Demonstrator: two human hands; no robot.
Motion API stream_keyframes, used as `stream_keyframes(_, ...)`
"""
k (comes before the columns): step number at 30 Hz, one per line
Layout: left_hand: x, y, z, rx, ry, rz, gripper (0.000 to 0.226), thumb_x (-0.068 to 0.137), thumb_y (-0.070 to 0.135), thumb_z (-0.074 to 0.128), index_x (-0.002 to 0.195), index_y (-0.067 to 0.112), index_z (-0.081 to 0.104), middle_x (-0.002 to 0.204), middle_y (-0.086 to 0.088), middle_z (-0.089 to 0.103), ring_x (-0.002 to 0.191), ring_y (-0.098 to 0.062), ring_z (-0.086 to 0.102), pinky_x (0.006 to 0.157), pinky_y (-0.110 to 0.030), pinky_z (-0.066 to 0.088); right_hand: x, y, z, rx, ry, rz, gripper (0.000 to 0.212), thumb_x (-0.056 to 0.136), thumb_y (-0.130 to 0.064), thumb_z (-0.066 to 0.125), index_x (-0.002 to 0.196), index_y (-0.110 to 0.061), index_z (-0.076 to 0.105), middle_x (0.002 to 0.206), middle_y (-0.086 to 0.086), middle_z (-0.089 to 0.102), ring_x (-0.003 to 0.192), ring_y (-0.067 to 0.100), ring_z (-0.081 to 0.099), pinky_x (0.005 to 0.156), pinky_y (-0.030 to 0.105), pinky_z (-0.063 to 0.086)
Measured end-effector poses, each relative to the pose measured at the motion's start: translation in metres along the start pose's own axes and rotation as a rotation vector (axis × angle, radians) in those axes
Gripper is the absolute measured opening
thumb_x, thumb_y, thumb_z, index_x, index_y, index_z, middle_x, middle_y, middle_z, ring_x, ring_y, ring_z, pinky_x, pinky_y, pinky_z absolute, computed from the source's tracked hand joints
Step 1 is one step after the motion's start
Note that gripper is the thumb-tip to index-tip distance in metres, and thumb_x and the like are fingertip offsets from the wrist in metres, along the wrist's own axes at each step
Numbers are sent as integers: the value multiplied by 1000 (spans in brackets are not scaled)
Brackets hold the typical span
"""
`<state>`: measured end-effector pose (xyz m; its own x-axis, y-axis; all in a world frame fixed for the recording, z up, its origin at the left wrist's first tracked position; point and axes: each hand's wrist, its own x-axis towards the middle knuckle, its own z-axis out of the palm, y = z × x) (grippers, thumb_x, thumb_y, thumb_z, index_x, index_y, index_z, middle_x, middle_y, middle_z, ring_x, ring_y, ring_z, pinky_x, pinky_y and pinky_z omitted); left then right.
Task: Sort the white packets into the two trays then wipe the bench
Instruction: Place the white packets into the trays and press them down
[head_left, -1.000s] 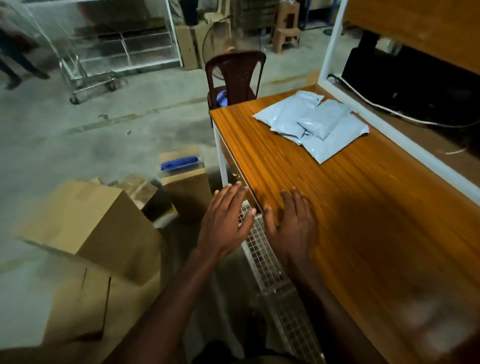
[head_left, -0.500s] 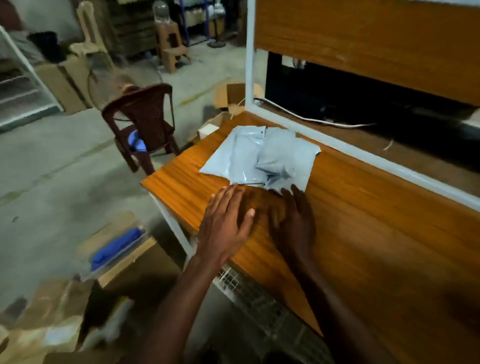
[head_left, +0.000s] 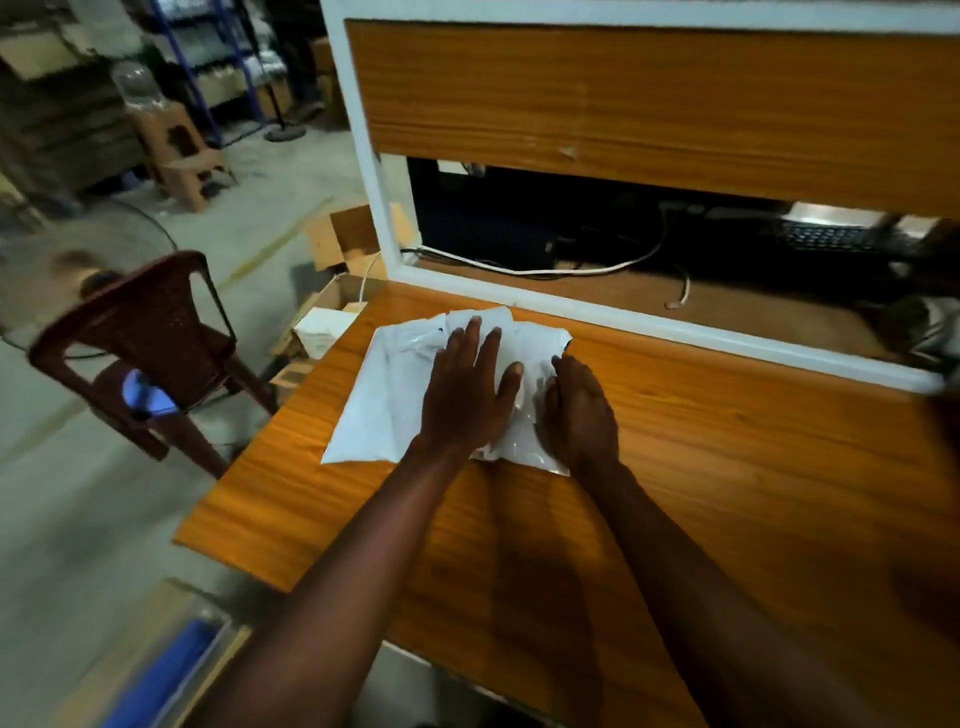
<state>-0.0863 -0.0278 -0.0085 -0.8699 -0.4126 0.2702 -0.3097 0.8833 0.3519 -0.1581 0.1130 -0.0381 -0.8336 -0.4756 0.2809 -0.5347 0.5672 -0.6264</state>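
Note:
A pile of white packets (head_left: 384, 395) lies on the orange wooden bench (head_left: 727, 467), near its far left corner. My left hand (head_left: 462, 395) presses flat on top of the pile with straight, spread fingers. My right hand (head_left: 582, 415) sits at the pile's right side, its fingers bent down into the top packet and its thumb on the plastic. The hands hide the middle of the pile.
A white frame rail (head_left: 675, 325) borders the bench's far edge, with a white cable (head_left: 545, 270) and a keyboard (head_left: 831, 239) behind it. A brown plastic chair (head_left: 150, 332) stands left of the bench. Cardboard boxes (head_left: 337, 244) lie on the floor beyond the corner.
Both hands have moved forward from the bench's near edge onto the pile of packets. The view has swung right and closer to the packets.

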Motion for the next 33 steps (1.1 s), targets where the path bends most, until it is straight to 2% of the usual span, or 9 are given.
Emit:
stream_keyframes(4, 43, -7, 11, 67, -120, 3, 80, 92, 66, 8, 155, 19, 24, 164, -12, 15, 151, -36, 11, 122, -52, 10, 21, 20, 14, -21, -95, 45, 43, 101, -20, 44, 138, -1, 54, 143, 25, 52, 132, 42, 49, 108, 51, 44)
stream_keyframes(8, 68, -13, 29, 134, -216, -32, 70, 99, 60, 19, 157, 19, 17, 165, -12, 8, 151, -35, 6, 121, -52, 4, 33, 27, 24, -34, -193, 42, 43, 104, -18, 46, 144, -2, 50, 154, 24, 39, 143, 41, 37, 115, 46, 34)
stream_keyframes(12, 75, -29, 40, 219, -383, 50, 67, 102, 47, 31, 158, 21, 3, 166, -12, -3, 152, -34, 2, 121, -53, 6, 31, 29, 26, -116, -217, 22, 48, 100, -21, 41, 145, -5, 50, 155, 26, 37, 143, 45, 35, 114, 54, 37)
stream_keyframes(16, 87, -51, 28, 242, -461, 153, 71, 100, 40, 37, 157, 27, -3, 165, -5, -14, 152, -28, -10, 122, -51, -3, 36, 22, 27, -172, -170, 112, 50, 96, -28, 37, 138, -6, 53, 151, 27, 41, 142, 44, 35, 109, 57, 39)
stream_keyframes(20, 93, -55, 28, 213, -505, 148, 66, 102, 49, 29, 157, 28, 0, 166, -1, -11, 152, -26, -10, 121, -50, -4, 33, -4, 50, -166, -189, 137, 63, 100, -49, 23, 154, -19, 35, 164, 21, 18, 151, 42, 15, 121, 54, 22)
stream_keyframes(23, 88, -62, 36, 227, -528, 160, 64, 101, 56, 24, 157, 32, 5, 166, 2, -6, 152, -25, -6, 122, -50, -1, 29, -6, 63, -219, -184, 162, 70, 96, -53, 16, 155, -20, 34, 165, 20, 14, 151, 43, 13, 120, 56, 23)
stream_keyframes(27, 89, -70, 33, 224, -519, 253, 64, 101, 54, 29, 156, 35, 3, 166, 5, -9, 152, -23, -10, 122, -51, -1, 30, -10, 60, -237, -124, 217, 63, 98, -44, 25, 155, -18, 35, 165, 21, 16, 151, 44, 15, 119, 57, 26)
stream_keyframes(31, 89, -66, 30, 152, -480, 251, 65, 98, 64, 21, 156, 38, 4, 165, 9, -9, 152, -21, -12, 119, -50, -7, 29, -16, 68, -292, -121, 268, 70, 96, -60, 25, 159, -30, 18, 168, 13, 0, 153, 41, 3, 122, 53, 19)
stream_keyframes(33, 86, -67, 34, 144, -493, 264, 65, 98, 63, 20, 156, 37, 6, 166, 8, -6, 152, -23, -9, 121, -52, -4, 27, -16, 74, -291, -103, 275, 69, 98, -56, 33, 159, -30, 18, 168, 13, -3, 152, 43, 5, 122, 54, 21)
